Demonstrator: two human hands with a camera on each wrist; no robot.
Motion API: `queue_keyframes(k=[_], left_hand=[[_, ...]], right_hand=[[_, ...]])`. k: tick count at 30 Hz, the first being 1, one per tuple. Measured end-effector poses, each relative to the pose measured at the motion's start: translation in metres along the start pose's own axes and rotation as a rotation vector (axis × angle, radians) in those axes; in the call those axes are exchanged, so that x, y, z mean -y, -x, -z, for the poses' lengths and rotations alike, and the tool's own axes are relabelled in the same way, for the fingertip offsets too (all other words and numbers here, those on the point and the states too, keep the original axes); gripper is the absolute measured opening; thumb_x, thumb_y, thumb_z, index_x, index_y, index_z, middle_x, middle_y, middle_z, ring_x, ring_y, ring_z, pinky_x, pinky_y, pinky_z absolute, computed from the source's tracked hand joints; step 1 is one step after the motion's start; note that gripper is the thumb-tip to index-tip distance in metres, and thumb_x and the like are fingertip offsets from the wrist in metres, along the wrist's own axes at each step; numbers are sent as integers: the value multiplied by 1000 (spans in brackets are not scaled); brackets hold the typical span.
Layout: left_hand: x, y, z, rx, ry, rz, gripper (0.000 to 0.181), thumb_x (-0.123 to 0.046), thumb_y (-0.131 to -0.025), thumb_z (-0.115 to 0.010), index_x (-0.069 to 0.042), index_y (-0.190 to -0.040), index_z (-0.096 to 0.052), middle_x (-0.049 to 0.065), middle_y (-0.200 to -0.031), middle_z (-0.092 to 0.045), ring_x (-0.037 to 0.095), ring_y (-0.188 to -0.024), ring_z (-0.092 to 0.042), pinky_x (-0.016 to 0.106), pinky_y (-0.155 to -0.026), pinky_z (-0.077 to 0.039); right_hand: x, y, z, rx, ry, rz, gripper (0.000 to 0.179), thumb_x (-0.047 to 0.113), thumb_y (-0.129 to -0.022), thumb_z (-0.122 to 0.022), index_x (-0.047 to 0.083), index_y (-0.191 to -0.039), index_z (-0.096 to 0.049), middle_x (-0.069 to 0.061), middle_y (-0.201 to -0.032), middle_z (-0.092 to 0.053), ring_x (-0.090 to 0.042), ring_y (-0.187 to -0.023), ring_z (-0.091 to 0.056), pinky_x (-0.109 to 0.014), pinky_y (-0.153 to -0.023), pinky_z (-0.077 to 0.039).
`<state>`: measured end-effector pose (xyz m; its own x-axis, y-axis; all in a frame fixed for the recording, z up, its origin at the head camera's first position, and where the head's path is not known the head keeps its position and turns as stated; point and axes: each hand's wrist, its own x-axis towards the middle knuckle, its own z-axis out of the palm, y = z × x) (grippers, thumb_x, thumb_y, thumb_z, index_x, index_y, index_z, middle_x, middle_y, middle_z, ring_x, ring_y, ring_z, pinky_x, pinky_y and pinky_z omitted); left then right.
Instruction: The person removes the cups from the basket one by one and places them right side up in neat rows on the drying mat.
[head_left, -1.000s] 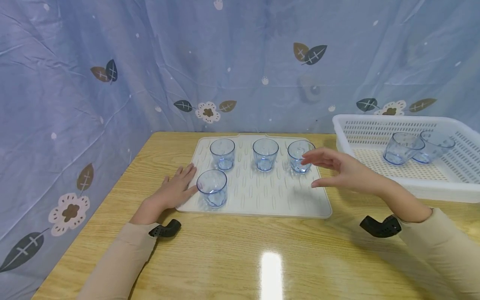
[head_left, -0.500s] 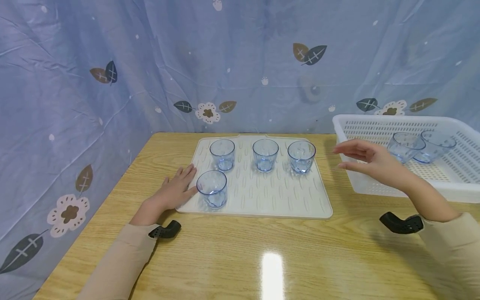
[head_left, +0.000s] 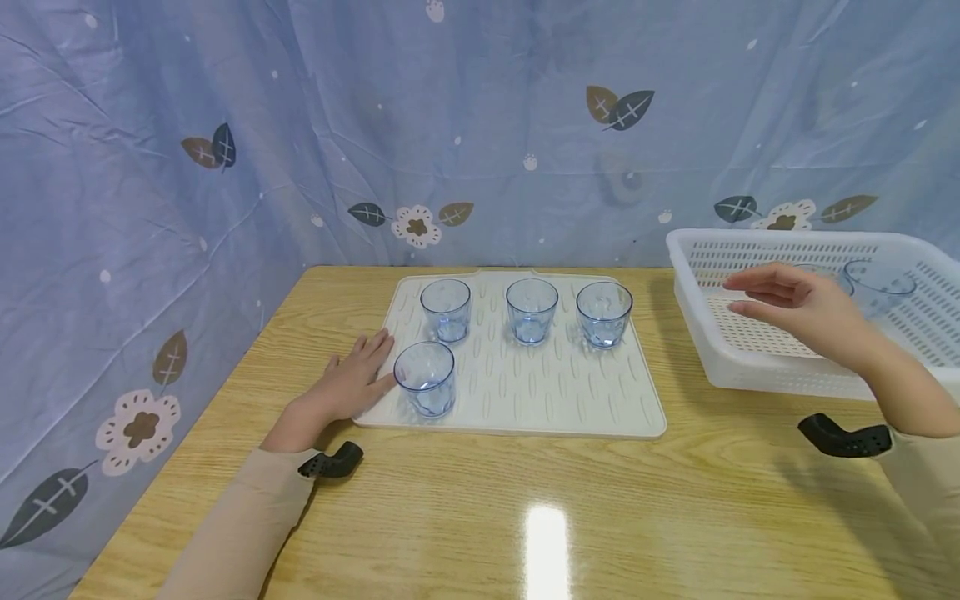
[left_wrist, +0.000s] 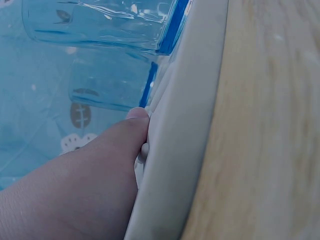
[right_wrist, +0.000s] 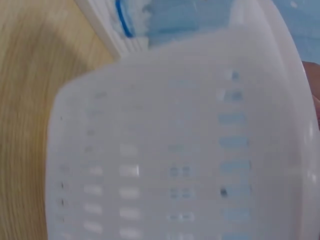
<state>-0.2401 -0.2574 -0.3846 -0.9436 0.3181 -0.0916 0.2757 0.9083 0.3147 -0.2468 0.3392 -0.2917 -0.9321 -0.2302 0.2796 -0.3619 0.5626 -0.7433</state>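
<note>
Only in head view, both hands together: left hand flat at left edge of white mat, without any grip; right hand loosely curved above white basket, with wide gap inside and nothing held. Only in left wrist view, from the side, deep-blue bases of two standing glasses close by left thumb; contact of thumb with glass not possible to tell. Only in right wrist view, from very near, slotted outer wall of basket. In count, four blue glasses on the mat, three in back row, one near left front corner; plus two basket glasses, one mostly hidden behind right hand. On the mat, all four upright, mouths upward, axis vertical; long axis of mat and basket from left to right
</note>
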Motion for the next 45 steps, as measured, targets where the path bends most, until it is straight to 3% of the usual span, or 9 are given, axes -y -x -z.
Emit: queue_keyframes(k=[10, 16, 19, 23, 27, 30, 32, 38, 45], left_hand=[[-1, 0, -2, 7, 0, -4, 73, -45, -110, -42, -4, -165, -16, 16, -171, -7, 44, -154, 0, 79, -110, -2], [-1, 0, -1, 8, 4, -2, 72, -45, -110, -42, -4, -165, -16, 16, -171, -6, 44, -154, 0, 79, -110, -1], [-2, -1, -1, 4, 5, -2, 73, -45, -110, -42, -4, -164, -16, 16, -171, -7, 45, -154, 0, 79, -110, -1], [-1, -3, -1, 3, -1, -4, 73, -46, -110, -42, -4, -164, -16, 16, -171, -7, 45, -154, -1, 79, -110, -2], [-1, -5, 0, 6, -8, -6, 73, -45, -110, -42, -4, -165, -16, 16, -171, -6, 45, -154, -1, 79, -110, -1], [-2, -5, 0, 8, -7, -10, 73, -45, -110, -42, -4, -164, -16, 16, -171, -6, 45, -154, 0, 79, -110, -1], [-2, -5, 0, 8, -4, -13, 74, -46, -110, -42, -4, -164, -16, 16, -171, -6, 45, -154, 0, 79, -110, -1], [-3, -4, -1, 6, 3, -16, 75, -48, -110, -41, -3, -164, -16, 16, -171, -7, 45, -154, 0, 79, -110, -2], [-1, 0, 1, 1, 5, 7, 75, -50, -110, -41, -4, -164, -17, 16, -171, -7, 45, -154, 0, 79, -110, -1]], right_hand=[[-23, 2, 22, -120, 124, -67, 36, 24, -104, -65, 1, -132, -61, 39, -106, -56, 19, -95, -54, -2, -74, -38], [-35, 0, 35, -222, 212, -122, 29, 33, -106, -60, 20, -132, -62, 39, -106, -47, 18, -94, -43, -4, -72, -32], [-41, 1, 41, -254, 231, -165, 33, 38, -107, -55, 25, -137, -57, 36, -109, -43, 17, -98, -39, -15, -95, -39], [-47, 3, 46, -281, 240, -218, 42, 44, -107, -51, 23, -144, -52, 33, -115, -41, 9, -116, -42, -51, -117, -31], [-51, 1, 50, -277, 266, -270, 59, 45, -108, -46, 8, -155, -43, 6, -144, -48, -26, -145, -39, -65, -113, -27], [-52, 0, 55, -241, 290, -308, 71, 42, -109, -44, -7, -158, -28, -28, -160, -30, -54, -145, -25, -72, -109, -25], [-53, -1, 58, -213, 304, -331, 74, 40, -110, -45, -11, -157, -21, -39, -159, -21, -59, -144, -20, -74, -108, -24], [-62, -4, 63, -131, 393, -378, 81, 42, -109, -47, -15, -156, -15, -41, -159, -12, -63, -141, -19, -77, -103, -24], [-70, -20, 57, -12, 516, -344, 88, 41, -104, -60, -16, -154, -16, -49, -150, -18, -69, -127, -25, -79, -99, -27]])
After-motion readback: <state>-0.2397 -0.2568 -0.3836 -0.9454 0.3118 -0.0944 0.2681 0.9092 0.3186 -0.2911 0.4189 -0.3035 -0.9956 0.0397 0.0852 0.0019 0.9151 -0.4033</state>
